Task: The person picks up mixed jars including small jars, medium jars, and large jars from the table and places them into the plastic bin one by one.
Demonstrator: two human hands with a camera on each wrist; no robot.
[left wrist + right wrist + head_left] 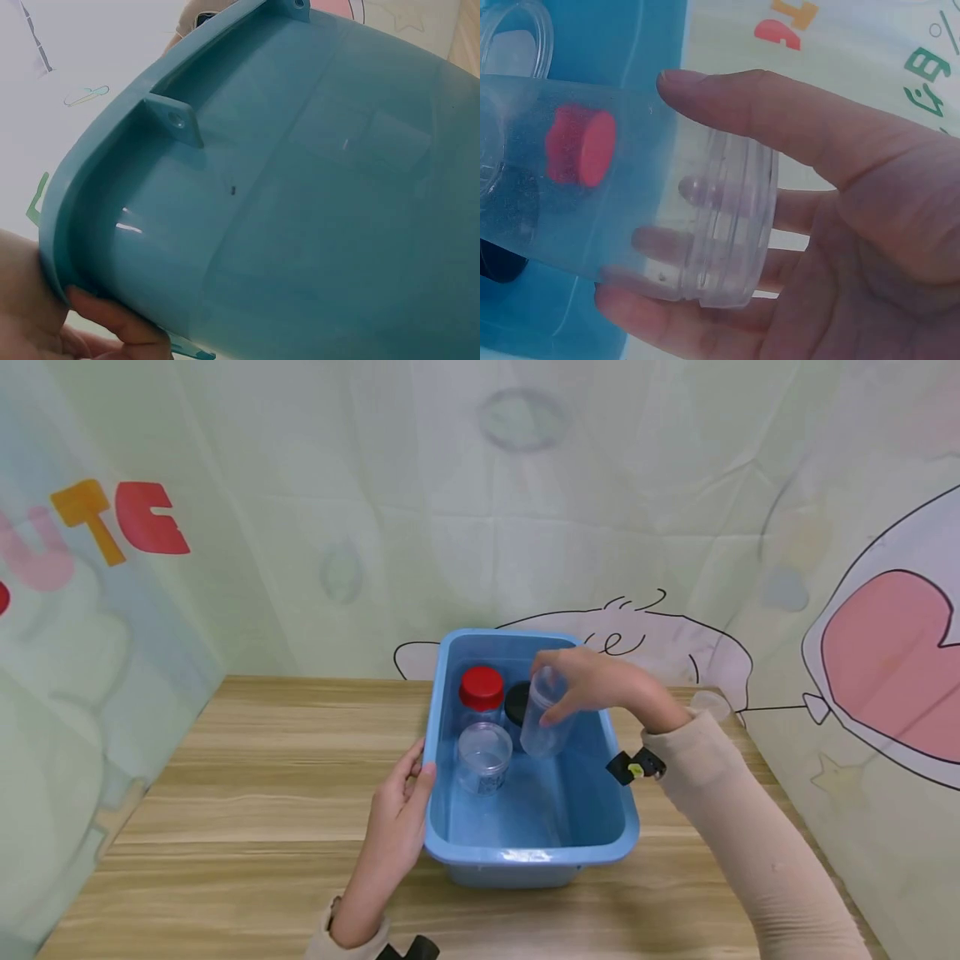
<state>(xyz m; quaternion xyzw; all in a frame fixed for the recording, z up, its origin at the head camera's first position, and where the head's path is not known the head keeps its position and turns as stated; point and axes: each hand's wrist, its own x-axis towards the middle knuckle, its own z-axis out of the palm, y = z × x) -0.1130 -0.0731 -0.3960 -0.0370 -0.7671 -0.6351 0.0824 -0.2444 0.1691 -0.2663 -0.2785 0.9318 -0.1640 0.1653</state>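
A blue plastic tub [527, 857] stands on the table. My left hand [397, 818] grips its left rim, the thumb near the top edge and fingers curled under the lip; the left wrist view shows the tub's outer wall [322, 202]. My right hand [596, 681] holds a tall clear plastic jar [641, 180] round its threaded mouth end, thumb on one side and fingers on the other. That jar is upright, slightly tilted, inside the tub's right half. Beside it are a red-lidded jar [482, 689], a black-lidded jar [516, 703] partly hidden behind it, and a short clear jar [483, 764].
A clear round lid [711, 703] lies at the table's back right, beyond my right wrist. The wooden table [300, 793] meets a printed cloth backdrop [337, 527] at the back and sides.
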